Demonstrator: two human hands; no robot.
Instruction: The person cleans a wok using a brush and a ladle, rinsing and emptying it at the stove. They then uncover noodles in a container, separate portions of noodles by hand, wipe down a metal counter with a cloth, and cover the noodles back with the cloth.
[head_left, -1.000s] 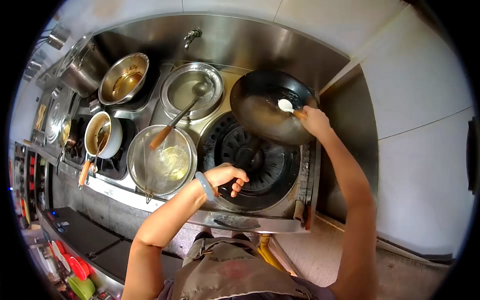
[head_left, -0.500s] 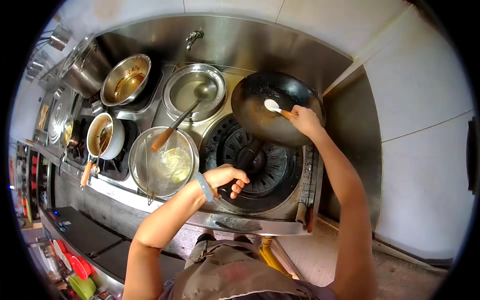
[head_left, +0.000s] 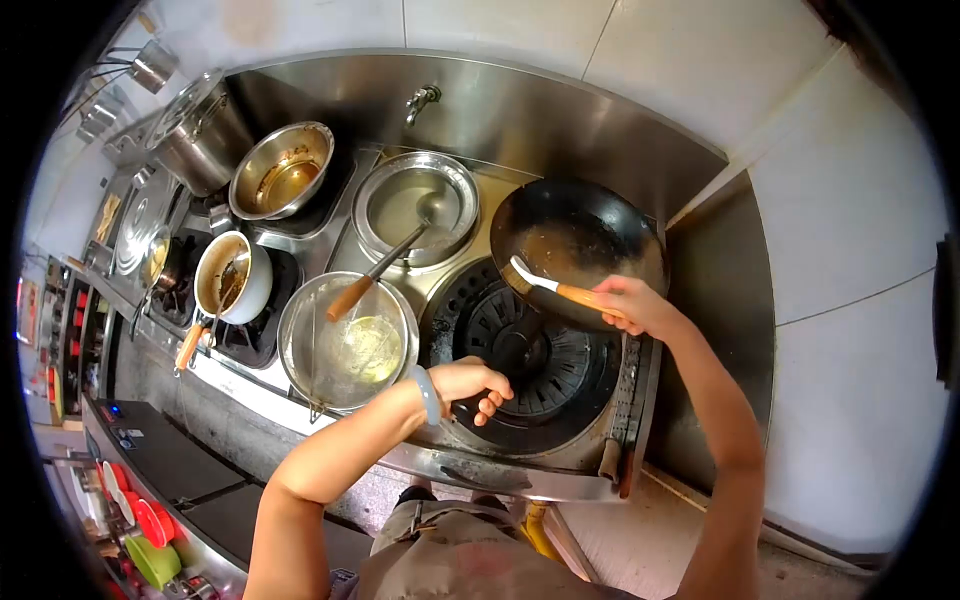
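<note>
My left hand (head_left: 478, 388) is closed around the black handle of a dark wok (head_left: 590, 225). The wok tilts over the back of the round burner (head_left: 520, 350), its dark inside facing me with a light brown sheen. My right hand (head_left: 638, 305) grips a cleaning brush (head_left: 572, 292) by its orange-brown wooden handle. The brush has a white neck and tan bristles, and its head is at the wok's near left rim. Whether the bristles touch the rim I cannot tell.
Left of the burner stand a mesh strainer over a bowl (head_left: 288, 350) and a metal pot of liquid (head_left: 365, 190), with a ladle (head_left: 375, 275) lying across. Farther left are a white saucepan (head_left: 258, 290), a steel bowl (head_left: 240, 190) and a stockpot (head_left: 205, 150). A tap (head_left: 422, 98) juts from the backsplash.
The brush has moved from the middle of the wok toward its near left rim and turned side-on. My left hand keeps hold of the handle. The view has shifted slightly.
</note>
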